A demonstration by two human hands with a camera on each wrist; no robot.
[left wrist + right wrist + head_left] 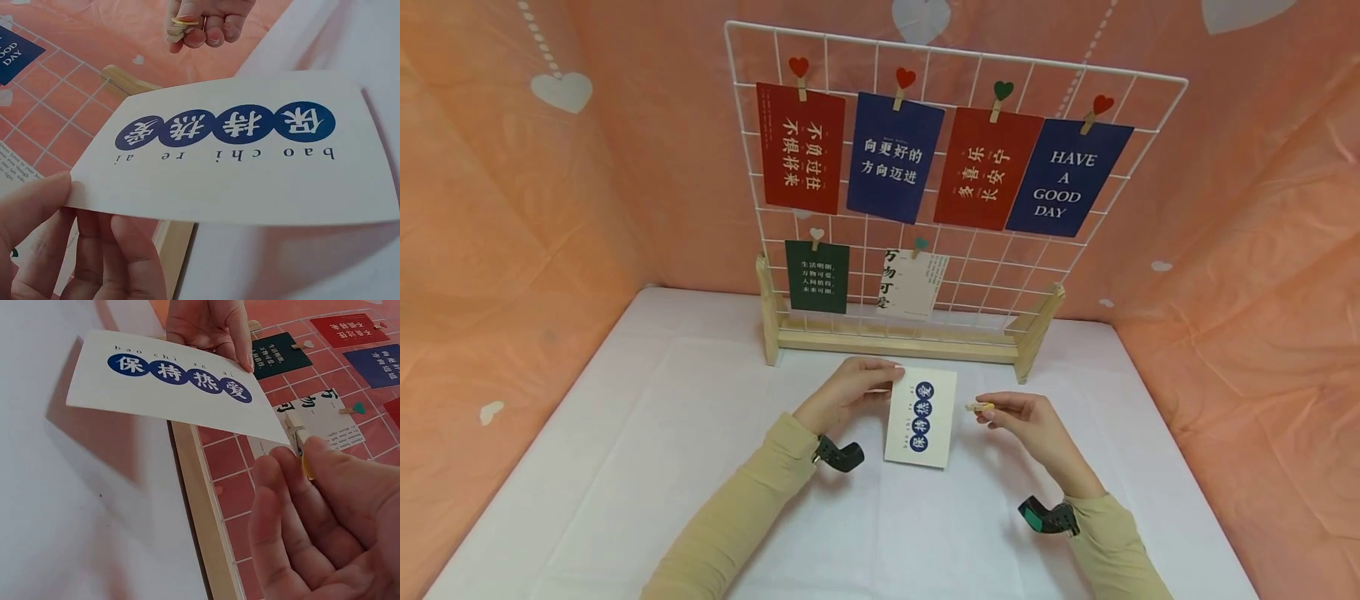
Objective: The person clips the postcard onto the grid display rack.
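My left hand [848, 393] pinches a white card [934, 442] by its upper left corner, thumb on the printed face. Blue circles with white characters run along the card, which is tilted above the table. To its right, my right hand [1028, 422] holds a small wooden clothespin [296, 429] between thumb and fingers. Something yellow on the clothespin partly shows under the thumb. In the head view a gap separates the clothespin from the card. Behind both hands stands a white wire grid rack [977, 57] with cards clipped on it.
Red, blue and green cards hang on the grid, such as a blue card [895, 196] in the upper row. A pale card [917, 292] hangs in the lower row. The rack's wooden base [895, 343] rests on a white tablecloth [647, 458]. Orange cloth surrounds the table.
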